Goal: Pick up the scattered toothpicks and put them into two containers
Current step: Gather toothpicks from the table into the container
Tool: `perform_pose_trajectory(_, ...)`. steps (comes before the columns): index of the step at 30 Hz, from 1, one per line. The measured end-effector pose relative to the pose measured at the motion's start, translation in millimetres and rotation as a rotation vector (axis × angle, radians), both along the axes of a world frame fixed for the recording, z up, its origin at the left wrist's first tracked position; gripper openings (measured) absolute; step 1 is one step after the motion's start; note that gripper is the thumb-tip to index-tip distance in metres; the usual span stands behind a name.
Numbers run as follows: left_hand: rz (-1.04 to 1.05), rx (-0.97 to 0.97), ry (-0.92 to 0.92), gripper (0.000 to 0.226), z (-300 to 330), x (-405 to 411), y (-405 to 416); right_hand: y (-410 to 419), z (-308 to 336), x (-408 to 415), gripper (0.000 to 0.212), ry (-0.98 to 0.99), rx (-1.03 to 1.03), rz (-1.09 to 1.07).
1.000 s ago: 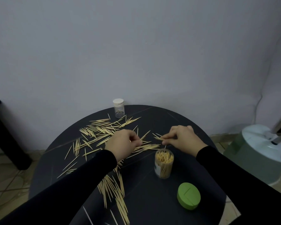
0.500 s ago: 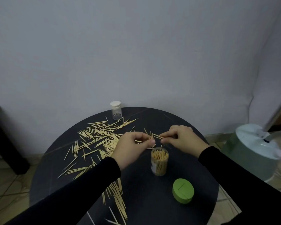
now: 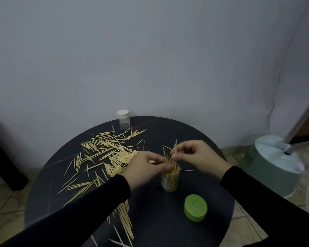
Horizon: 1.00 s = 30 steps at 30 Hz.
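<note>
Dark and round, the bench (image 3: 168,229) stands against a pale grey wall (image 3: 150,50), with tiled floor around it. Nearest the person, a green lid (image 3: 195,207) lies flat on the bench, right of a strip of loose toothpicks running toward the near edge. Just beyond the lid stands a clear jar (image 3: 170,180), upright and packed with toothpicks standing on end. Both black-sleeved arms reach in above it. The left hand (image 3: 144,168) pinches a small bunch of toothpicks at the jar's mouth, its fingers curled. The right hand (image 3: 198,155) pinches a few upright toothpicks just above the jar, thumb and forefinger pressed together. Left of the hands, the scattered toothpicks (image 3: 103,154) cover much of the bench. At the far edge stands a small clear bottle (image 3: 123,120) with a white cap, touching none of them clearly. On the floor to the right sits a pale green fan base (image 3: 271,168).
</note>
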<state>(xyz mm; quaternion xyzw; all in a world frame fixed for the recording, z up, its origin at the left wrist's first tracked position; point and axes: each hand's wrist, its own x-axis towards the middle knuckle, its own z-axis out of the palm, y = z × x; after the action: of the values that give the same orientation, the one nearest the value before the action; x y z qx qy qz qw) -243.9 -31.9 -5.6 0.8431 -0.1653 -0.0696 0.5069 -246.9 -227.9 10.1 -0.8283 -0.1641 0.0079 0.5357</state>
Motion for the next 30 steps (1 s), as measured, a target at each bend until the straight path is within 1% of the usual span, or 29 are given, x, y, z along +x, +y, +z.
perform_pose_trajectory(3,0.003,0.116,-0.09,0.013,-3.6,1.7,2.1,3.8,-3.4,-3.4,0.011,0.015,-0.083,0.041)
perform_pose_trajectory(9,0.009,0.15,-0.292,0.023,-2.7,2.6,9.9,-2.3,-4.0,1.9,0.008,0.032,-0.092,-0.01)
perform_pose_trajectory(12,-0.02,0.29,-0.451,0.022,-7.7,2.3,11.2,-3.5,-7.4,4.0,0.009,0.071,-0.181,0.009)
perform_pose_trajectory(14,-0.023,0.375,-0.51,0.023,-10.9,1.7,10.8,-4.2,-8.0,5.3,0.008,0.068,-0.241,0.021)
perform_pose_trajectory(15,-0.014,0.381,-0.519,0.023,-12.4,1.6,10.6,-5.0,-6.3,5.2,0.01,0.06,-0.246,0.025)
perform_pose_trajectory(17,0.013,0.336,-0.545,0.025,-12.0,0.9,10.0,-9.0,-0.4,5.3,0.02,0.032,-0.255,0.04)
perform_pose_trajectory(19,0.015,0.3,-0.579,0.034,-8.4,-0.9,9.8,-15.4,4.1,6.5,0.037,0.028,-0.327,0.058)
perform_pose_trajectory(22,-0.119,0.388,-0.64,0.053,-2.7,-3.4,11.2,-22.4,4.0,8.9,0.055,0.109,-0.473,0.127)
perform_pose_trajectory(24,-0.226,0.482,-0.662,0.056,-3.6,-5.8,11.5,-20.2,-0.1,9.1,0.058,0.127,-0.509,0.175)
perform_pose_trajectory(27,-0.33,0.588,-0.749,0.052,-9.1,-8.7,9.8,-13.5,-4.5,8.7,0.053,0.103,-0.461,0.212)
perform_pose_trajectory(30,-0.314,0.592,-0.876,0.044,-10.3,-7.5,9.4,-10.9,-5.4,11.0,0.052,0.058,-0.47,0.211)
